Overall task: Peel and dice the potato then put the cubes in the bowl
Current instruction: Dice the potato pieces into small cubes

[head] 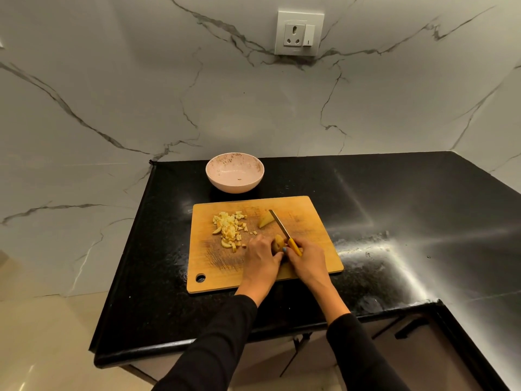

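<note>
Hands: left (pixel 260 256) gripping rounded potato piece (pixel 279 242), right (pixel 306 256) clasping yellow-handled steel knife (pixel 284 231).

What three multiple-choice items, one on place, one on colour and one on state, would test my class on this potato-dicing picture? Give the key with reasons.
1. Where does the pile of potato cubes lie?
A. In the bowl
B. On the cutting board's left part
C. On the bare counter

2. What colour is the knife handle?
A. Yellow
B. Black
C. Red

3. What is in the bowl?
A. Many cubes
B. Water
C. No cubes

Key: 1 B, the cubes sit on the cutting board. 2 A, yellow shows in the right hand. 3 C, only its speckled inside shows.
</note>
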